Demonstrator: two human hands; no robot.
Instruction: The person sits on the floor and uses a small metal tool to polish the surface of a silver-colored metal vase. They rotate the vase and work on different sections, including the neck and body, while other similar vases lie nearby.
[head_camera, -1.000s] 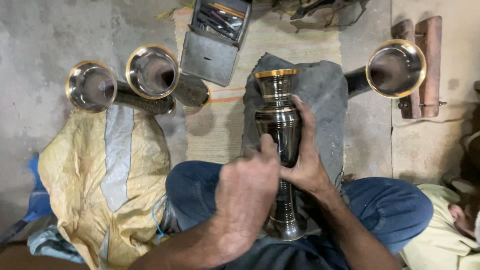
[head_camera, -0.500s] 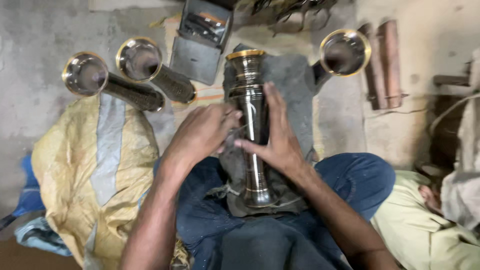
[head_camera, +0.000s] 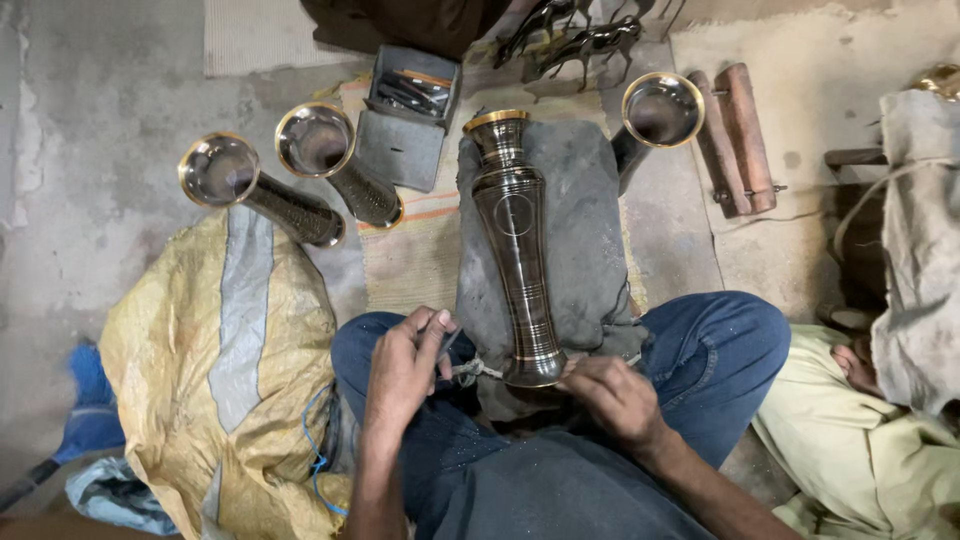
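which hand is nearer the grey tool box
Left. The left hand sits below the tool box, left of the vase; the right hand is farther, at the vase's base.

A metalcraft floor workshop: a person sits cross-legged on bare concrete floor (head_camera: 90, 120), dark brass-rimmed vases (head_camera: 515, 240) lying and standing around, a grey tool box (head_camera: 408, 118) of hand tools open, wooden blocks (head_camera: 735, 135) beside a worn mat (head_camera: 410, 255).

Soft, even daylight, faint shadows, sharp focus, glints on brass rims (head_camera: 661, 106), edges bowed.
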